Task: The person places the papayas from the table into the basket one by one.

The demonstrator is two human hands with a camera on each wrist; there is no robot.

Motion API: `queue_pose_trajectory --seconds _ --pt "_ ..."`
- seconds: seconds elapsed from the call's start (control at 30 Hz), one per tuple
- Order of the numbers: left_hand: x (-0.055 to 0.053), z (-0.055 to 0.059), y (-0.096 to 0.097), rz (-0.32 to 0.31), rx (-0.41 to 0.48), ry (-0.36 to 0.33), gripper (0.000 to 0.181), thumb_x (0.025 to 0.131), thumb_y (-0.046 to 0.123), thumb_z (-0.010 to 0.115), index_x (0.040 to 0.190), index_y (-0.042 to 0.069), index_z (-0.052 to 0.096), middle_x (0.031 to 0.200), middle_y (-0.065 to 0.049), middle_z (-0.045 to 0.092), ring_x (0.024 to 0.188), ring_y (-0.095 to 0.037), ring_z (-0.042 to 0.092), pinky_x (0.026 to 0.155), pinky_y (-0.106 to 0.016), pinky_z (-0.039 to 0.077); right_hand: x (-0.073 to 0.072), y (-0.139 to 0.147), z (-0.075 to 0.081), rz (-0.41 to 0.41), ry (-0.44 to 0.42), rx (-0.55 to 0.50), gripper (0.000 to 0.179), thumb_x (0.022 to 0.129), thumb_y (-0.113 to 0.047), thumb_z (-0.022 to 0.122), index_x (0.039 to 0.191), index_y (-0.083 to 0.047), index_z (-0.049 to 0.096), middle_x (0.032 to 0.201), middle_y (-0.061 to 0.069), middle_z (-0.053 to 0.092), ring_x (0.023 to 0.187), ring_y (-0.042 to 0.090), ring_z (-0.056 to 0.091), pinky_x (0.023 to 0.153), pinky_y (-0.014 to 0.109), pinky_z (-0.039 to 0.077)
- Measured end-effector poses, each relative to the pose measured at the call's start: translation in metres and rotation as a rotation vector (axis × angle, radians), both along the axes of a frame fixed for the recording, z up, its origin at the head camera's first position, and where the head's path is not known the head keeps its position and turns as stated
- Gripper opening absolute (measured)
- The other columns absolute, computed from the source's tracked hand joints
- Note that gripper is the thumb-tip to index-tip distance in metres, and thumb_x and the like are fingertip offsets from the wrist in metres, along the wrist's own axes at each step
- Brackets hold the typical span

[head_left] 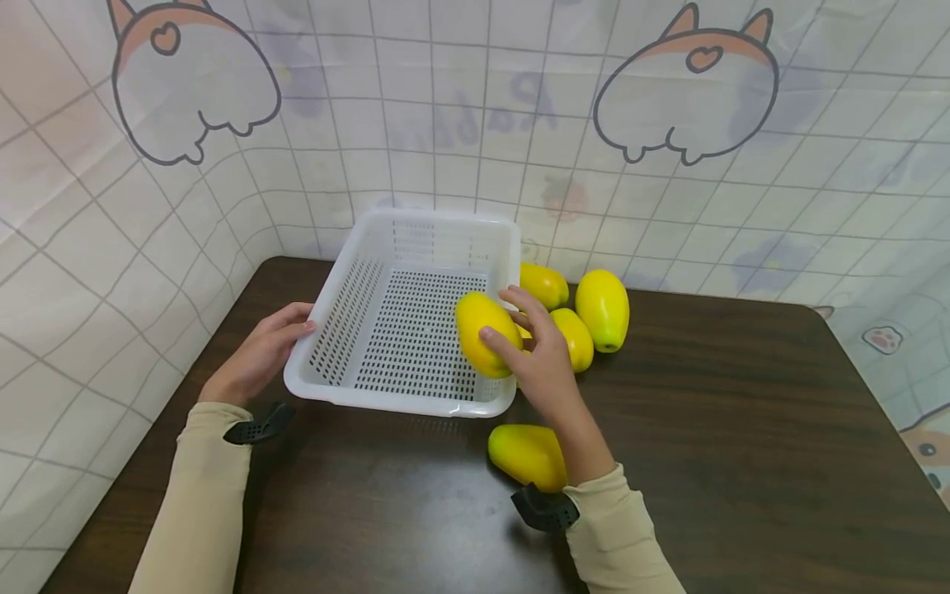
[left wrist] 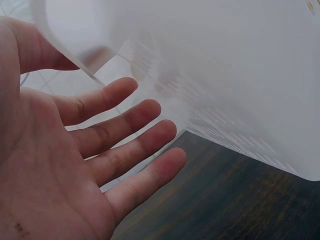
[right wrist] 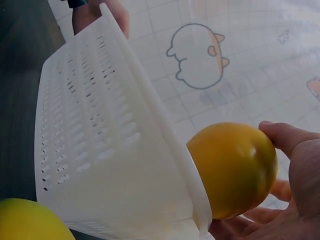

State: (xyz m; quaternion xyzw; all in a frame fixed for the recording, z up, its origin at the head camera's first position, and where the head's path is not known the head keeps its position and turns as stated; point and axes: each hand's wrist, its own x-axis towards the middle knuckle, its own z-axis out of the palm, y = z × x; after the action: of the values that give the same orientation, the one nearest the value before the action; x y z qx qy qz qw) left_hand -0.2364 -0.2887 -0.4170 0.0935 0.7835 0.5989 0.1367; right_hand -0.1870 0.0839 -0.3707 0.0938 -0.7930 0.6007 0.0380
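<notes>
A white plastic basket (head_left: 416,404) with slotted walls stands on the table, no fruit on its floor. My left hand (head_left: 256,351) holds its left rim; in the left wrist view the thumb goes over the rim (left wrist: 70,62) and the fingers (left wrist: 165,165) extend beneath it, slightly bent. In my right hand (head_left: 545,363) is a yellow mango (head_left: 482,330), gripped between thumb and fingers above the basket's right rim. The right wrist view shows this mango (right wrist: 232,170) just beyond the rim, partly hidden by it.
Several more mangoes lie right of the basket, one upright-looking mango (head_left: 602,309) outermost. Another mango (head_left: 529,456) rests nearer, partly behind the right wrist. The dark wooden table (head_left: 742,412) backs onto a white grid-patterned cloth (head_left: 460,107).
</notes>
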Motion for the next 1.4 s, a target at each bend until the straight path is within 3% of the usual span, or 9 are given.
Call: queue_pose_trajectory --seconds 0.47,0.8,1.03,1.4 --pt "0.001 0.001 0.000 -0.003 -0.002 0.001 0.041 0.102 0.037 0.043 0.137 0.015 0.040 0.122 0.003 0.052 0.102 -0.009 0.063 0.086 -0.029 0.053 0.000 -0.009 0.002 0.044 0.013 0.061 0.051 0.087 -0.035 0.069 0.135 -0.025 0.052 0.153 -0.006 0.036 0.132 0.026 0.048 0.106 0.052 0.039" --pt "0.000 0.001 0.000 -0.002 -0.008 0.000 0.043 0.102 0.037 0.043 0.137 0.013 0.040 0.121 0.004 0.053 0.101 -0.009 0.064 0.085 -0.028 0.053 0.001 -0.014 -0.003 0.090 0.002 0.112 0.054 0.083 -0.034 0.075 0.132 -0.024 0.056 0.154 -0.006 0.035 0.134 0.021 0.046 0.111 0.045 0.039" --pt "0.001 0.000 -0.001 -0.016 0.002 0.023 0.043 0.103 0.034 0.042 0.138 0.010 0.039 0.120 0.003 0.054 0.101 -0.008 0.064 0.085 -0.027 0.053 0.001 -0.014 -0.005 0.109 0.017 0.080 0.053 0.085 -0.026 0.075 0.133 -0.014 0.056 0.152 -0.002 0.037 0.137 0.021 0.041 0.110 0.041 0.041" --pt "0.001 0.002 -0.002 -0.018 0.001 0.018 0.043 0.103 0.034 0.042 0.139 0.010 0.039 0.121 0.003 0.054 0.101 -0.009 0.064 0.085 -0.029 0.053 0.001 -0.006 -0.004 0.082 0.048 0.046 0.047 0.086 -0.024 0.074 0.129 -0.016 0.058 0.148 -0.002 0.043 0.131 0.023 0.048 0.107 0.041 0.043"
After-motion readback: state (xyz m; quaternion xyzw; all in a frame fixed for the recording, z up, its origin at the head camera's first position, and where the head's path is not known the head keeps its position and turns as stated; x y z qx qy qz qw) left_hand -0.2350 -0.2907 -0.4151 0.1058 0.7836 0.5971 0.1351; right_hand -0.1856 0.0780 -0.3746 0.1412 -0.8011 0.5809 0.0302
